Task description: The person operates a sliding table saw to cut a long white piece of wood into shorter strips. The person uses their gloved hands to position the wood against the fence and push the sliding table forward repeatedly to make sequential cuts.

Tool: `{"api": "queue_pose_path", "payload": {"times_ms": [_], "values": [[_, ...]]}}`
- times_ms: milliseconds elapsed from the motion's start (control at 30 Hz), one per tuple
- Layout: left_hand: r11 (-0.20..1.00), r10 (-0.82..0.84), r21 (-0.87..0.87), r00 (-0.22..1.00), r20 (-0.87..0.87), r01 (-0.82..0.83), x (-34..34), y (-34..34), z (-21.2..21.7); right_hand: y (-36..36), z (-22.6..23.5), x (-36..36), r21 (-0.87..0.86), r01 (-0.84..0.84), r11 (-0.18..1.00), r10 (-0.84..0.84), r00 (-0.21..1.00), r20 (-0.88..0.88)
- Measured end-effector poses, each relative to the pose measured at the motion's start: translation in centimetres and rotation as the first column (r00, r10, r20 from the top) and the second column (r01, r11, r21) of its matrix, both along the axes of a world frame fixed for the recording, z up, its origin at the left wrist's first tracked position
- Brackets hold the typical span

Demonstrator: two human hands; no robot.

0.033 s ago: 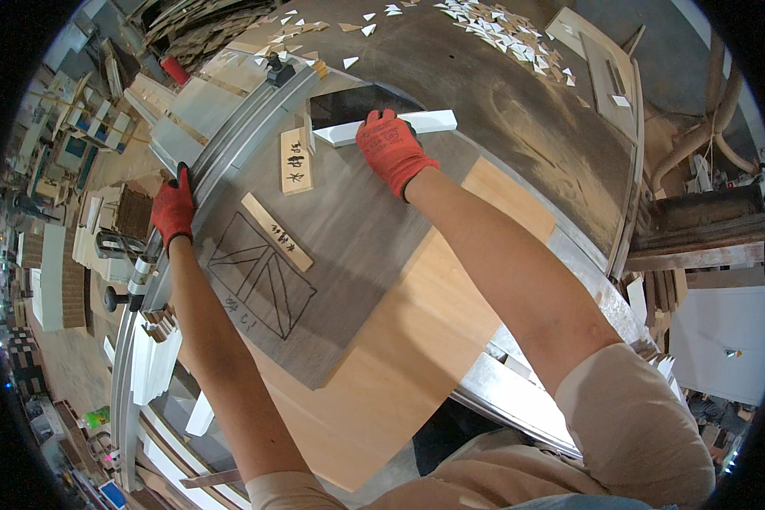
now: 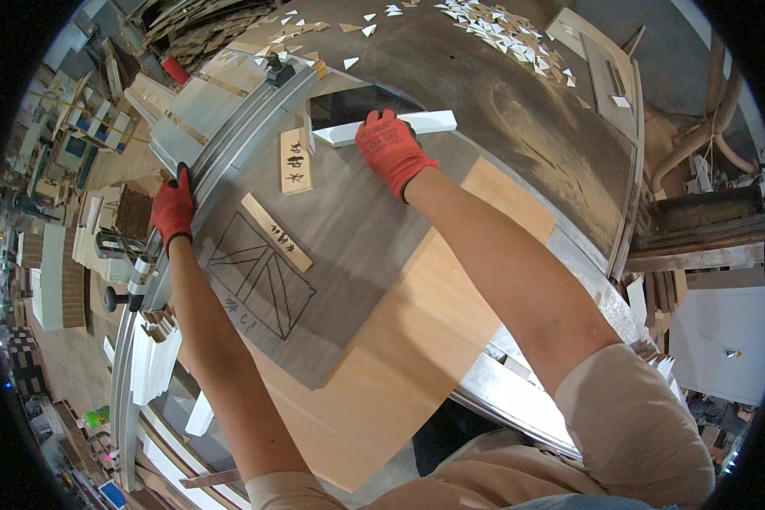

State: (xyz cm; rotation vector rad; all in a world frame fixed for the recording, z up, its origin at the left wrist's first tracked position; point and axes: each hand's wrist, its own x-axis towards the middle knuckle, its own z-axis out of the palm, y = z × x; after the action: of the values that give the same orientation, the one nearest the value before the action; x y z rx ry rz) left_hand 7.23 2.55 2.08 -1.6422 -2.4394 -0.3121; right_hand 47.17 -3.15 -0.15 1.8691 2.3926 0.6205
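We've got both hands in red work gloves here, and the right hand [image 2: 389,149] is curled over a white strip [image 2: 436,121], holding it, with smooth faces and slanted ends poking out either side. That strip lies along the far end of a grey wood-grain board [image 2: 365,246], right beside a glossy black patch [image 2: 348,104]. Our left hand [image 2: 173,210] is over on the long ribbed metal rail [image 2: 221,144], dark fingertips against it; can't tell how tightly those fingers close, since the underside is hidden. The grey board has fine streaky grain and a hand-drawn sketch [image 2: 268,285] in dark lines, a long box cut up by diagonals. Sitting on it are a chunky pale wood block [image 2: 295,174] and a skinnier pale slat [image 2: 272,225], both raw-looking with black handwriting. Underneath, a honey-coloured panel [image 2: 416,365] sticks out toward us, smooth and lightly grained. Past the white strip, the brown tabletop [image 2: 484,102] looks scuffed and dusty, with loads of little white and tan triangular offcuts [image 2: 493,30] scattered near its far edge.
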Motion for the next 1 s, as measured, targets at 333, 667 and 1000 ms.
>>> {"api": "queue_pose_path", "payload": {"times_ms": [333,667,1000], "values": [[1.000,0.014,0.013,0.999,0.037,-0.014,-0.1,-0.1,-0.2,-0.4,0.5,0.0,-0.048,0.010,0.999,-0.003,0.991,0.131],[0.999,0.003,0.035,0.999,0.046,-0.005,0.0,0.0,0.0,0.5,-0.2,0.1,-0.037,-0.005,0.999,0.003,0.999,-0.041],[1.000,0.013,0.002,0.995,0.099,-0.013,0.4,-0.6,0.5,-0.1,0.2,0.3,0.008,-0.047,0.999,0.047,0.998,0.039]]}}
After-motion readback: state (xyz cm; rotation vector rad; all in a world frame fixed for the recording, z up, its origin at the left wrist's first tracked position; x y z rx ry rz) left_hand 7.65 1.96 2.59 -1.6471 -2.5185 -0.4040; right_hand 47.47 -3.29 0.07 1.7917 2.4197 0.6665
